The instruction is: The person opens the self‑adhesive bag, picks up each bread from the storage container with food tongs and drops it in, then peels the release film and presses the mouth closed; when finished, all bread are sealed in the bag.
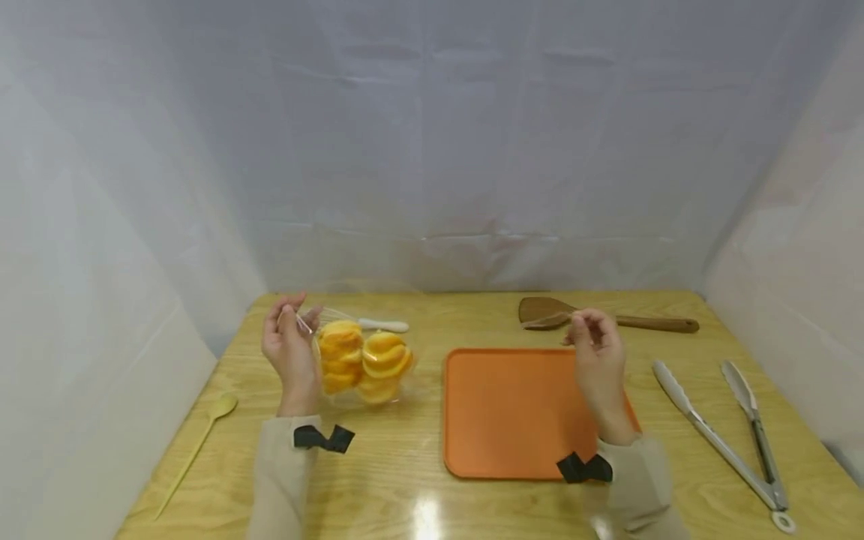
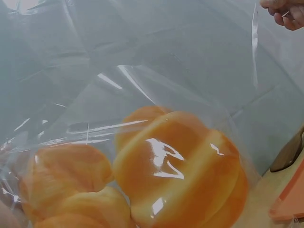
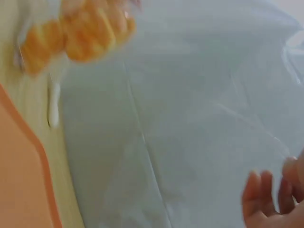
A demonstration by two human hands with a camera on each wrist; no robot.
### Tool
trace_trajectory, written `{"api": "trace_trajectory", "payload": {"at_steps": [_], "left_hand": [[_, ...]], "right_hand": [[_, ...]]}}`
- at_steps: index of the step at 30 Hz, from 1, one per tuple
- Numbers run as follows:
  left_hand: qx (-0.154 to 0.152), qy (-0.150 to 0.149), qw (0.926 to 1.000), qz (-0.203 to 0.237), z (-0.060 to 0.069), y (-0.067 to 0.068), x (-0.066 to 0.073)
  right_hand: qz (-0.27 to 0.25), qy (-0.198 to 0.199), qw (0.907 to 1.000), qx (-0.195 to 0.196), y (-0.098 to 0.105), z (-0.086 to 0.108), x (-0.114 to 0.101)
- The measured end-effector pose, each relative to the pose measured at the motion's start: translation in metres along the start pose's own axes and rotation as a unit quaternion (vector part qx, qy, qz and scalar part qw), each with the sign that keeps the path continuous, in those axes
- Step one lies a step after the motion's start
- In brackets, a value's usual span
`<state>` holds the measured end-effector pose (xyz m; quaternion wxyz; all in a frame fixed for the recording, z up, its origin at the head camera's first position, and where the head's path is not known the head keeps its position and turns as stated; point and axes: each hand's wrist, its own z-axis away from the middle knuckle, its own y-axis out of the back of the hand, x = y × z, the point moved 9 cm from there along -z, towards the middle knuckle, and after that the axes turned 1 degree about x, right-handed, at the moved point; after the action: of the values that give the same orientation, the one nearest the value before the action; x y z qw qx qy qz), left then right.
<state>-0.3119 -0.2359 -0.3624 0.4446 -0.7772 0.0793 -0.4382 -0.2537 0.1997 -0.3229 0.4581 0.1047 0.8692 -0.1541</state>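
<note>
My left hand (image 1: 292,356) grips the gathered edge of a clear plastic bag (image 2: 137,88) at the left of the table. Inside the bag are several golden bread rolls (image 1: 387,356), glossy and ridged, filling the lower part of the left wrist view. Over the right part of the orange tray, my right hand (image 1: 601,364) is raised, thumb and fingertips pinching a thin clear plastic strip (image 2: 255,42). That strip trails off to the left of the fingers and looks separate from the bag. The hand's underside is hidden from the head view.
An orange tray (image 1: 513,412) lies right of centre. Behind it is a wooden spatula (image 1: 658,323); metal tongs (image 1: 725,450) lie spread at the right. A whisk (image 1: 383,325) sits behind the bag, and a yellow spoon (image 1: 196,450) near the left edge. Pale sheeting (image 1: 472,150) surrounds the table.
</note>
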Motion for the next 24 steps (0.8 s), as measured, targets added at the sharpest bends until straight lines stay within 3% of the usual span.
{"api": "trace_trajectory", "payload": {"at_steps": [2, 4, 6, 8, 11, 13, 16, 20, 21, 22, 23, 24], "left_hand": [[0.002, 0.001, 1.0000, 0.003, -0.001, -0.001, 0.000], [0.001, 0.002, 1.0000, 0.003, -0.002, -0.003, 0.000], [0.000, 0.003, 1.0000, -0.001, -0.002, -0.005, -0.001], [-0.003, 0.006, 1.0000, -0.006, -0.002, -0.008, -0.003], [-0.006, 0.007, 0.9999, -0.011, 0.000, -0.010, -0.006], [-0.010, 0.009, 0.9998, -0.012, 0.001, -0.011, -0.007], [-0.018, 0.009, 0.9998, -0.008, 0.003, -0.012, -0.008], [-0.020, 0.008, 0.9997, -0.006, 0.003, -0.013, -0.008], [-0.020, 0.008, 0.9997, -0.006, 0.003, -0.013, -0.008], [-0.020, 0.009, 0.9998, -0.004, 0.003, -0.013, -0.008], [-0.019, 0.009, 0.9997, -0.007, 0.003, -0.013, -0.008], [-0.019, 0.010, 0.9997, -0.009, 0.003, -0.013, -0.008]], "right_hand": [[0.023, -0.013, 0.9957, -0.089, -0.028, 0.016, -0.001], [0.030, -0.010, 0.9822, -0.185, -0.058, 0.038, -0.001], [0.038, -0.005, 0.9594, -0.280, -0.085, 0.065, 0.000], [0.047, -0.002, 0.9307, -0.363, -0.104, 0.095, 0.004], [0.079, -0.012, 0.8894, -0.450, -0.116, 0.134, 0.016], [0.104, -0.009, 0.8652, -0.490, -0.115, 0.155, 0.023], [0.105, -0.036, 0.8319, -0.544, -0.107, 0.181, 0.032], [0.068, -0.141, 0.7834, -0.602, -0.093, 0.210, 0.047], [0.063, -0.163, 0.7762, -0.606, -0.089, 0.215, 0.052], [0.050, -0.228, 0.7677, -0.597, -0.085, 0.221, 0.060], [0.051, -0.236, 0.7662, -0.596, -0.081, 0.224, 0.064], [0.044, -0.286, 0.7620, -0.579, -0.077, 0.228, 0.072]]}}
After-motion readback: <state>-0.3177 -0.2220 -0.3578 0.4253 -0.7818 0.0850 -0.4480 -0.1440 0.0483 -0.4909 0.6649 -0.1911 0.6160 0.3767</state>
